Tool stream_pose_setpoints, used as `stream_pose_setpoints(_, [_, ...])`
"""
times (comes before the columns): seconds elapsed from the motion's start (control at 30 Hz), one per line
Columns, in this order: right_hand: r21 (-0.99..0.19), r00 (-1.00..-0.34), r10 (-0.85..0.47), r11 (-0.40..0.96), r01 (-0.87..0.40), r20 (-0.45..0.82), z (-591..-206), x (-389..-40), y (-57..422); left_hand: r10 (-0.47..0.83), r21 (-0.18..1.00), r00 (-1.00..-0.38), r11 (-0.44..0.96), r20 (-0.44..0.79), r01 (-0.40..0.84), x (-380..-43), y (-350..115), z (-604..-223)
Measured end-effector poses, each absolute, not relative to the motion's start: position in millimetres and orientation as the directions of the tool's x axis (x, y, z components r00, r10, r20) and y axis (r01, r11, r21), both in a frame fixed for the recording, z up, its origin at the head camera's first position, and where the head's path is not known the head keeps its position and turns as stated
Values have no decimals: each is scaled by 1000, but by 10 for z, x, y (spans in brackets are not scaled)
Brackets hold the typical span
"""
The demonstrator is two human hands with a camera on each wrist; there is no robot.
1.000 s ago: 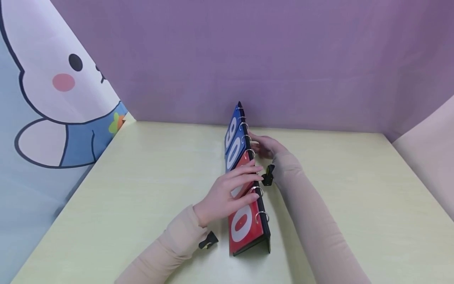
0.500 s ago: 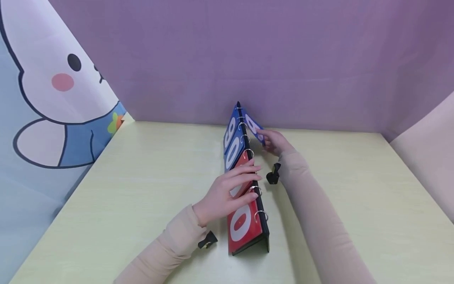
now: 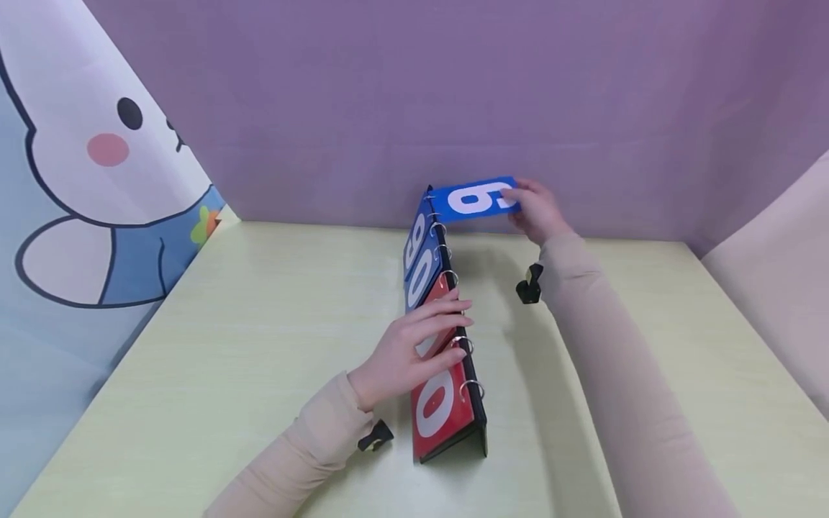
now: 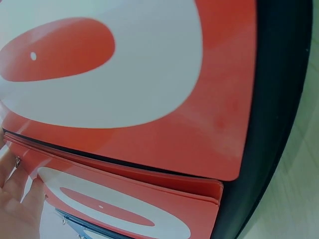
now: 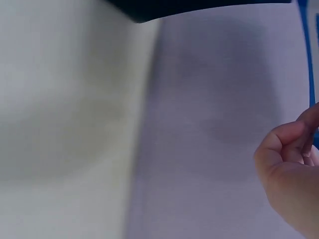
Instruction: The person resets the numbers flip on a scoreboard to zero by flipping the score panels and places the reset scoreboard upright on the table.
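A tabletop flip scoreboard (image 3: pixel 478 411) stands like a tent, its ring-bound cards facing left. White zeros mark its red cards (image 3: pixel 463 410), one filling much of the left wrist view. My left hand (image 3: pixel 401 356) rests on the scoreboard, fingers fairly straight across the top edge. At the far end, a blue number card (image 3: pixel 461 214) is lifted out to the right, still on its rings, showing a white 6 or 9. My right hand (image 3: pixel 542 214) pinches its outer end. In the right wrist view, the fingers (image 5: pixel 286 134) hold the card's edge, mostly cropped.
The pale table (image 3: pixel 311 288) meets a purple cloth backdrop (image 3: pixel 414 93) just behind the scoreboard's far end. A cloth with a cartoon figure (image 3: pixel 65 180) hangs at left. Black wrist-mounted pieces (image 3: pixel 529 284) sit near each cuff.
My right hand has come from behind the scoreboard, pinched a blue card and swung it up and to the right. My left hand stays in place on the board.
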State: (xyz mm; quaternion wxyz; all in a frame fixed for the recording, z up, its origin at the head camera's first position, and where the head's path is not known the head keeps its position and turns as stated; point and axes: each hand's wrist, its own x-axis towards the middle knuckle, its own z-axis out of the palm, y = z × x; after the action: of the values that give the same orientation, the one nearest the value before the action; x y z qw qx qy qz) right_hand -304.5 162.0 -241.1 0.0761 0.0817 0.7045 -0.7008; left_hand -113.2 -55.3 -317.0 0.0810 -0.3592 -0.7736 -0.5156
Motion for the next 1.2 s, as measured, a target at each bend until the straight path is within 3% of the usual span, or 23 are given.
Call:
stream_pose_setpoints(0.37, [-991,-999,43,135,10,-4,-1965,-3003,1220,468,733,-720,199,512,651,-1148,-548,-3196])
stream_pose_setpoints(0.57, [-952,-990,-125,287,-102,69,-1985,-2949,968,470,709,-700,197,538,677,-1153,-545,-3205])
stream_pose_setpoints(0.8, [-775,-922,-380,560,-293,73,-2161,-2897,792,464,710,-704,201,538,675,-1144,-542,-3209])
stream_pose_setpoints(1.07, [-643,-856,-507,623,-445,102,-2298,-2863,747,465,707,-701,200,541,678,-1146,-529,-3210])
stream_pose_setpoints(1.2, [-479,-791,-586,651,-589,177,-2336,-2853,725,463,710,-704,201,539,675,-1141,-527,-3200])
